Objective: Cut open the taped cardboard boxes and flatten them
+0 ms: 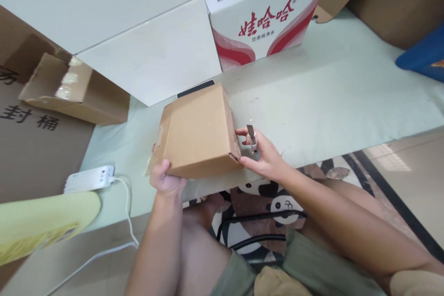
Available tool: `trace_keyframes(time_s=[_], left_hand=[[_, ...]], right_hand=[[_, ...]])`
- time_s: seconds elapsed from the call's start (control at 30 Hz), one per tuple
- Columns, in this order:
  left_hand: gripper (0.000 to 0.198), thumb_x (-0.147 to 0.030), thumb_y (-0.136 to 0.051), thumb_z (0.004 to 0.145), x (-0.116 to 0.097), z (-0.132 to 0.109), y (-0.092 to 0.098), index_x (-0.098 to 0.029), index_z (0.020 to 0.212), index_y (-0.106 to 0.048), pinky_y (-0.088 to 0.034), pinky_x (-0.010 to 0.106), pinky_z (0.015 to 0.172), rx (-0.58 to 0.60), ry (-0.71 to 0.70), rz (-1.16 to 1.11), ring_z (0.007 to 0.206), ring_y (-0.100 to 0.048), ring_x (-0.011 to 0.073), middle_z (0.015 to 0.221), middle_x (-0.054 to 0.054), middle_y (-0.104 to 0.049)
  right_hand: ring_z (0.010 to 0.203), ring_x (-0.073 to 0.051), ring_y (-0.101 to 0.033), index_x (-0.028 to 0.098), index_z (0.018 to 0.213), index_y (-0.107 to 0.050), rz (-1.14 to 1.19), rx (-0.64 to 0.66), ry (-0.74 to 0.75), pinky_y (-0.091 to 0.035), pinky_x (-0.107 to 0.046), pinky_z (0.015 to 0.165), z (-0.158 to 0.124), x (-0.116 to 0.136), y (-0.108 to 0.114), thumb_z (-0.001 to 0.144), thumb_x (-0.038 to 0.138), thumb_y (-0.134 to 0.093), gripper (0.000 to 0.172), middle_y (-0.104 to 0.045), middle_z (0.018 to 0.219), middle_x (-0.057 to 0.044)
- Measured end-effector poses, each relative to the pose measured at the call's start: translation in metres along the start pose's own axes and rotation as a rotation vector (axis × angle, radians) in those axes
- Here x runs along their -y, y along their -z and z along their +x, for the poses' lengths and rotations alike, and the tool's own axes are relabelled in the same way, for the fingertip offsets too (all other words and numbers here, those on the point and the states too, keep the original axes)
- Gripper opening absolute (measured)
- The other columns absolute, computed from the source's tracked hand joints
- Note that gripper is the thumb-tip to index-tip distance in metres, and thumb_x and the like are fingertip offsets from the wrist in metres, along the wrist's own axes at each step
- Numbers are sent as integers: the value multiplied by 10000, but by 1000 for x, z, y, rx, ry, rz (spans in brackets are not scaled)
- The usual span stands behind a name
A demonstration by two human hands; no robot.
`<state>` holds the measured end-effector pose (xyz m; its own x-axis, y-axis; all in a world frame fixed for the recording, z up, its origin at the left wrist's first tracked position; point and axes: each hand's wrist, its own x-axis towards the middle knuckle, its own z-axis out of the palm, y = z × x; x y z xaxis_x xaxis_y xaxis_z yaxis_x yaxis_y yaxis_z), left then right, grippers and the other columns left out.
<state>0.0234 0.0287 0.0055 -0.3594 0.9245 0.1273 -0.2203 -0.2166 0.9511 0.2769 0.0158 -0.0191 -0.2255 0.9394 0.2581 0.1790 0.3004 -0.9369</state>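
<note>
A closed brown cardboard box (196, 132) is tilted at the front edge of the covered table. My left hand (166, 178) grips its near left corner, the thumb on top and the other fingers mostly hidden below. At the box's right side, my right hand (262, 155) has its thumb at the near corner and a finger against the side. By the fingers of that hand shows a small clip-like piece (252, 138) with a brown strip; I cannot tell whether it is worn or held. Clear tape and torn cardboard show at the box's left edge.
Large white boxes (156, 55) and a red-and-white printed carton (260, 32) stand behind. A dark flat object (196, 88) lies behind the held box. An open cardboard box (79, 92), a white power bank (90, 179) with a cable, and a pale green object (48, 217) are on the left.
</note>
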Motion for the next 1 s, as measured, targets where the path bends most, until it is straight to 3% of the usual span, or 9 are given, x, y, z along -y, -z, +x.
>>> trace_keyframes(time_s=[0.07,0.23,0.43,0.6,0.73,0.87,1.0], left_hand=[[389,-467,-707,609,-1,1,-5,-250,930,-749,-544,425,1033,-14,-8,-9,1187,-679,332,1059,52,-767],[446,-361,-626,575,-2,-2,-20,-253,991,-743,-500,446,1116,6,-47,-6,1303,-614,346,1129,51,-751],[480,-273,-589,503,-1,-3,-32,-221,955,-742,-517,446,1097,-41,-87,-97,1301,-617,349,1082,62,-768],[327,-432,-615,618,3,17,-6,-193,823,-702,-549,411,1002,-81,-6,-203,1150,-681,342,908,76,-772],[387,-538,-586,658,10,32,16,-213,830,-707,-573,422,847,-100,8,-208,1059,-703,357,839,64,-771],[415,-582,-592,647,11,31,15,-223,831,-688,-557,380,808,-92,40,-200,1086,-691,345,851,51,-766],[343,-478,-607,604,1,25,2,-213,817,-656,-538,332,863,-58,55,-179,1143,-661,318,827,47,-745]], right_hand=[[1020,-262,-689,237,1284,-540,-55,-45,41,-581,-441,857,0,1,-2,839,413,-690,502,-693,1182,-119],[1073,-277,-736,280,905,-504,-233,-227,208,-613,-425,813,-3,-4,-9,789,270,-641,179,-747,1119,-105],[909,-224,-741,277,929,-525,-252,-303,122,-601,-367,702,-1,3,-7,809,245,-593,142,-746,1057,-84],[564,-120,-543,246,942,-536,51,-187,-77,-467,-279,523,1,11,6,891,314,-541,85,-596,757,18],[497,-106,-456,225,1041,-580,285,-41,-216,-393,-246,440,2,12,9,992,388,-400,247,-464,665,54],[474,-88,-475,217,1351,-525,275,133,-170,-415,-229,468,0,16,9,1005,341,-470,371,-542,645,77],[467,-79,-514,230,1512,-451,292,250,-152,-445,-223,477,-4,20,10,1004,286,-457,511,-635,689,68]])
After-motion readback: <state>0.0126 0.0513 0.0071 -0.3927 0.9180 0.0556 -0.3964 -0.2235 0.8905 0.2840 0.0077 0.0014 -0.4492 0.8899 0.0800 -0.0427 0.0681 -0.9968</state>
